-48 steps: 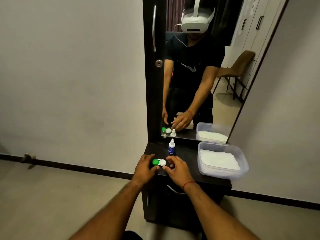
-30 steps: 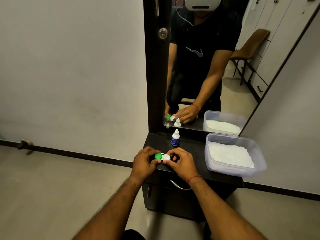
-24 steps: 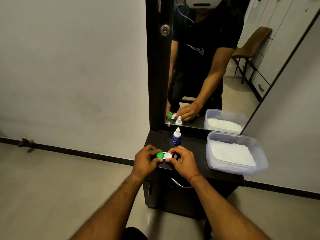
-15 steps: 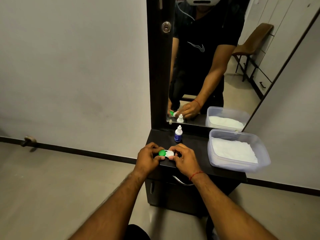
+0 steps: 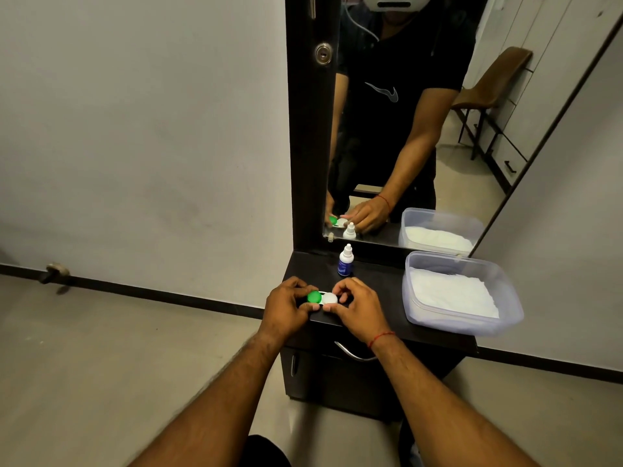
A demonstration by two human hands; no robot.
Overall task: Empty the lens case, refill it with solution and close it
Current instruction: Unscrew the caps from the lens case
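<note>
1. Left hand [image 5: 290, 306]: the fingers are curled round the green-capped end of the lens case [image 5: 322, 298], with thumb and fingertips laid on the green cap [image 5: 314, 296].
2. Right hand [image 5: 357, 305]: the white cap [image 5: 329, 298] is pinched between thumb and fingertips.
3. Lens case: it is held flat at the front edge of the desk [image 5: 377, 276], between the two hands. Both caps are seated. How tightly they are screwed cannot be told.
4. Step in hand (judged): the opening is being attempted, with a cap gripped on each side. No sign of emptying or refilling is seen.
5. Next move (judged): one cap is to be turned off while the body is steadied by the other hand. The case is then to be tipped out, probably into the tub.
6. Solution bottle [image 5: 345, 261]: it stands upright and capped behind the case, apart from both hands, and is untouched.
7. Plastic tub [image 5: 465, 326]: it is set at the right of the desk and lined with white material.
8. Mirror [image 5: 404, 129]: it is fixed behind the desk. The hands, case, bottle and tub are reflected in it.
</note>
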